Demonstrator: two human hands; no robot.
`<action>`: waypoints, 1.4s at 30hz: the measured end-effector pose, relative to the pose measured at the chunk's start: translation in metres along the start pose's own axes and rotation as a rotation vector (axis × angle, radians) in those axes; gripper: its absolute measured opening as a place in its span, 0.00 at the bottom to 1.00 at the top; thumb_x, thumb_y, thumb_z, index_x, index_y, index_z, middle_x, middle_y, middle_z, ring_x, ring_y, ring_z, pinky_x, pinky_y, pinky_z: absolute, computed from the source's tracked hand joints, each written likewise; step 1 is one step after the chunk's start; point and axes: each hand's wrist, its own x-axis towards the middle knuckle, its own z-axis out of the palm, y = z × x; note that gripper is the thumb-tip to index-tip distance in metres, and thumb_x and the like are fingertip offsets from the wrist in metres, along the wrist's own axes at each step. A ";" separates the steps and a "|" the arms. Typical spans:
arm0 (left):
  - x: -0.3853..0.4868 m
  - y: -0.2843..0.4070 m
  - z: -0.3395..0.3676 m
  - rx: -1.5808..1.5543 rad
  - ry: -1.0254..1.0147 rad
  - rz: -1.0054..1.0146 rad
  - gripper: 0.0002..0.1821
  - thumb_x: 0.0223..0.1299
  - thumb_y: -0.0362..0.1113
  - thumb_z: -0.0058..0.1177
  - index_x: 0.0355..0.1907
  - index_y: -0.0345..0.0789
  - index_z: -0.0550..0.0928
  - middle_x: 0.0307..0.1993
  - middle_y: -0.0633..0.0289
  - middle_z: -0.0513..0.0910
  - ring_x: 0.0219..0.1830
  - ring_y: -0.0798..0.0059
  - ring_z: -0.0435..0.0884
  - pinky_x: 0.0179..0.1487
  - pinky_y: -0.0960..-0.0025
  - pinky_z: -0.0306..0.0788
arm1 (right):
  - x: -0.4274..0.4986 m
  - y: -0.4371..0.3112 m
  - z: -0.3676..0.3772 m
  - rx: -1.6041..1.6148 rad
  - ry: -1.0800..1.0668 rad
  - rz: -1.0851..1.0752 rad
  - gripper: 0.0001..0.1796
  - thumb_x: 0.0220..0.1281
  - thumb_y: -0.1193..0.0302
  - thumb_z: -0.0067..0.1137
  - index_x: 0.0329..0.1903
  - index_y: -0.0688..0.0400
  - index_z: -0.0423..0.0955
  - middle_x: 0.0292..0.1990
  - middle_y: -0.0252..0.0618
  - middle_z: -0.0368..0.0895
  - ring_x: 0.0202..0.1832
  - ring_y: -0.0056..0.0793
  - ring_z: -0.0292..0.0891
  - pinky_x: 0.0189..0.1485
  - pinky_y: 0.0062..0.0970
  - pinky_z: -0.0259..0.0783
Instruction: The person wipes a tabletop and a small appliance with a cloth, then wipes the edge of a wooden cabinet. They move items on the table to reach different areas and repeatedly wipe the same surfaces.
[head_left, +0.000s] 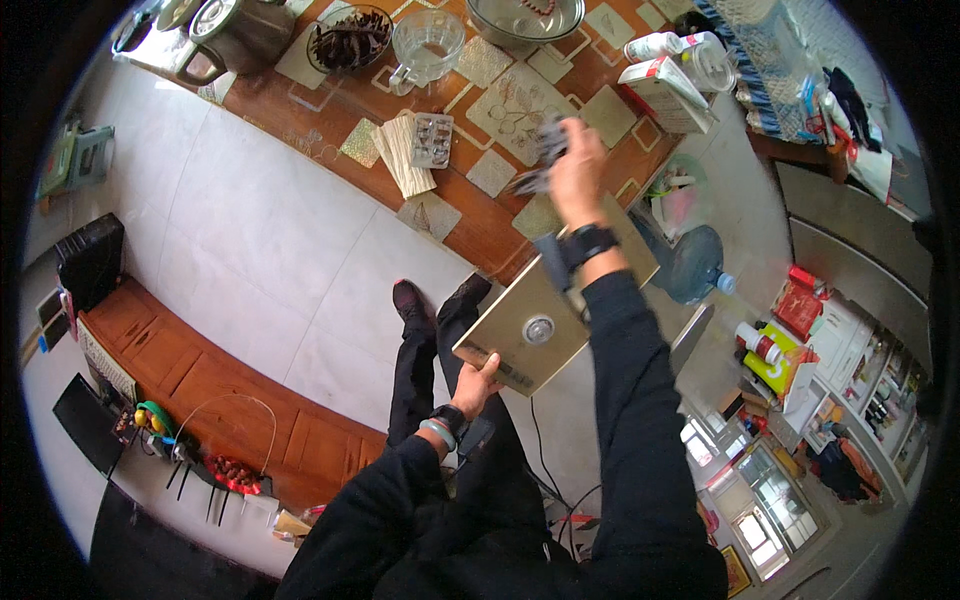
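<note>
My left hand (474, 386) grips the near edge of a flat, gold-beige rectangular panel (499, 321), thumb on top. The panel is tilted above my legs and bears dark printed marks and a round clear fitting (538, 329). Over the table's near right part, my right hand (577, 169) holds a grey item (552, 142); motion blur hides what it is. My right forearm passes over the panel and covers part of it. Left of that hand, pale flat strips (405, 156) lie beside a small silvery compartment tray (432, 140) with dark bits in it.
The wooden-patterned table (495, 247) also bears a glass mug (427, 46), a bowl of dark dried pieces (349, 41), a metal pot (244, 34), a glass bowl (525, 26) and a carton (664, 94). A large water bottle (694, 264) lies at right. Dark cables (551, 487) hang below the panel.
</note>
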 end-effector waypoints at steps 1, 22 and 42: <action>-0.001 0.000 0.001 -0.012 -0.008 0.012 0.22 0.71 0.46 0.47 0.62 0.39 0.69 0.57 0.61 0.76 0.56 0.66 0.77 0.57 0.56 0.72 | 0.018 0.017 -0.007 -0.137 -0.006 -0.016 0.20 0.55 0.83 0.51 0.51 0.52 0.72 0.45 0.48 0.75 0.48 0.46 0.69 0.54 0.43 0.65; 0.005 -0.005 -0.003 -0.068 -0.010 0.015 0.17 0.71 0.44 0.48 0.56 0.38 0.72 0.52 0.64 0.79 0.49 0.69 0.80 0.53 0.55 0.75 | -0.119 -0.036 0.040 -0.114 -0.420 0.028 0.14 0.59 0.80 0.46 0.48 0.57 0.65 0.41 0.57 0.72 0.41 0.62 0.73 0.41 0.50 0.73; 0.004 -0.004 -0.003 -0.049 -0.028 0.042 0.17 0.71 0.41 0.48 0.57 0.36 0.70 0.52 0.62 0.78 0.52 0.67 0.79 0.54 0.57 0.74 | -0.112 -0.076 0.067 0.176 -0.321 -0.205 0.14 0.57 0.81 0.45 0.45 0.57 0.72 0.40 0.47 0.73 0.46 0.50 0.69 0.49 0.42 0.68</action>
